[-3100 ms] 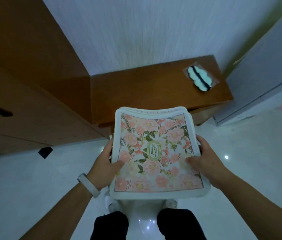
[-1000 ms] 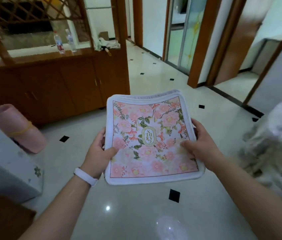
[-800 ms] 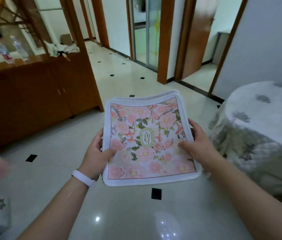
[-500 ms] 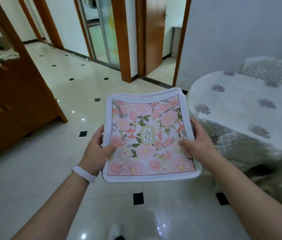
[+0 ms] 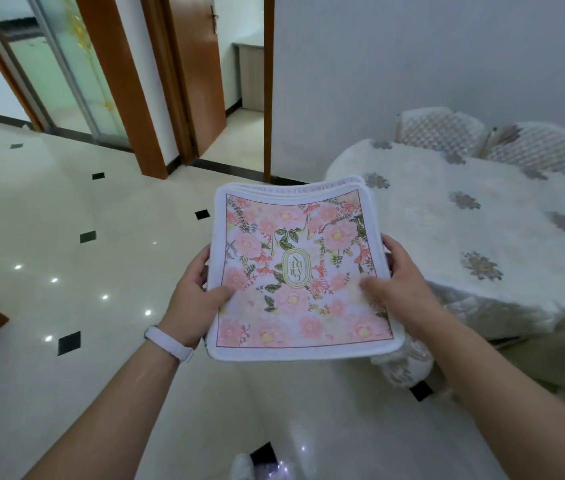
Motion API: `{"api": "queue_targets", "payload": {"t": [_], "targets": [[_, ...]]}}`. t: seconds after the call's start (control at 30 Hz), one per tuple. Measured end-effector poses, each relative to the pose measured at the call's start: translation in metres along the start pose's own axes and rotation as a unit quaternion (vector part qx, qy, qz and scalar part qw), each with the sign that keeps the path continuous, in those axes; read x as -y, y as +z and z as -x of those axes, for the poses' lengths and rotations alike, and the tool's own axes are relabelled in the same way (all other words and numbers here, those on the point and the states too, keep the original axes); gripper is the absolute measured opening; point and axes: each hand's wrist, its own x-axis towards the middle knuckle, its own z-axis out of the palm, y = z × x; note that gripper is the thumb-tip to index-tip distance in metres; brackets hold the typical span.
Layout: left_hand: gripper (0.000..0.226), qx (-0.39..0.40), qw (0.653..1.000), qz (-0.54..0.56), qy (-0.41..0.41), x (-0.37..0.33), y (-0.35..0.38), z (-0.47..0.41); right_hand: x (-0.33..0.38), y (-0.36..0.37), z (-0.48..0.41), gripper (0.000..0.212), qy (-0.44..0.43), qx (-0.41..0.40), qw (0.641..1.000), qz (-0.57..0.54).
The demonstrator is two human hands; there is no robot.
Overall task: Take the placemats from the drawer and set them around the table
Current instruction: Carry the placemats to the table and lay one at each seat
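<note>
Nearest, holding a stack of white-bordered square cloth placemats printed with pink flowers (image 5: 302, 271) flat in the air, above the floor and just left of the table, with none laid out yet. Gripping it at the left edge with the left hand (image 5: 198, 292), thumb on top and fingers curled beneath. Gripping likewise at the right edge with the right hand (image 5: 402, 289), thumb pressed onto the print. Wearing a white wristband (image 5: 168, 342) on the left wrist.

Judging by the layered rims at the far edge, several mats, count unclear. Probably light, soft and limp, so best carried from below at two opposite edges, as here. For dealing one off, likely pinching a top corner while clamping the rest with the other hand. Apt to slip over each other if tilted.

Below and left, glossy cream tiled floor with small black diamond insets (image 5: 66, 271), mirroring ceiling lights. To the right, table under a white quilted cloth with grey flower motifs (image 5: 482, 237), hanging low. Soft, possibly rucking under a dragged mat, so better lowering than sliding. Beyond it, two chairs in white patterned covers (image 5: 440, 128) against a pale grey wall (image 5: 412, 64). Far left, frosted glass sliding door (image 5: 76, 74), then a brown wooden door standing open (image 5: 201, 81).
</note>
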Motion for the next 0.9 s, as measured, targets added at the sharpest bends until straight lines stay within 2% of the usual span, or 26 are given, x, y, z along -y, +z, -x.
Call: {"api": "queue_targets", "payload": {"t": [0.17,0.43,0.7,0.9], "targets": [[0.075,0.048,0.999,-0.006,0.008,-0.009,-0.027,-0.085,0.019,0.038,-0.050,0.080,-0.018,-0.057,0.996,0.073],[0.075,0.100,0.995,-0.014,-0.004,-0.010,-0.019,-0.180,0.018,0.047,-0.116,0.076,0.024,-0.101,0.994,0.020],[0.074,0.126,0.989,-0.069,-0.040,0.008,0.009,-0.294,-0.010,0.043,-0.232,0.071,0.051,-0.084,0.995,-0.007],[0.064,0.116,0.987,-0.090,-0.072,0.008,0.056,-0.398,-0.021,0.019,-0.337,0.078,0.079,-0.088,0.993,-0.026]]}}
